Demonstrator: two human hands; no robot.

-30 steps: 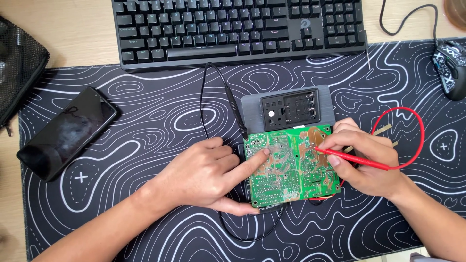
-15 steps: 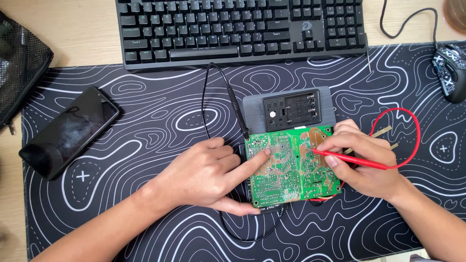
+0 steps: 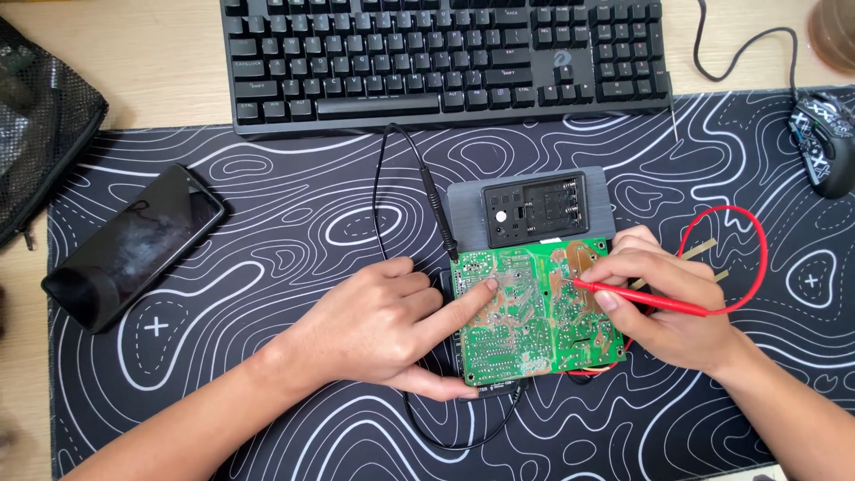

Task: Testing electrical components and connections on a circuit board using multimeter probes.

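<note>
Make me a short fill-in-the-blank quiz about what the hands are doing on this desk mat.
1. The right hand holds a ____ test probe.
2. The left hand rests its index finger on the green ____.
3. A black smartphone lies to the ____ of the left hand.

Missing words: red; circuit board; left

Your left hand covers the circuit board's left edge and part of the black lead running under it. Your right hand hides the board's right edge and the red probe's rear. The mesh bag and brown cup run off frame. Board components are too small to make out; whether the probe tip touches, you can't tell.
</note>
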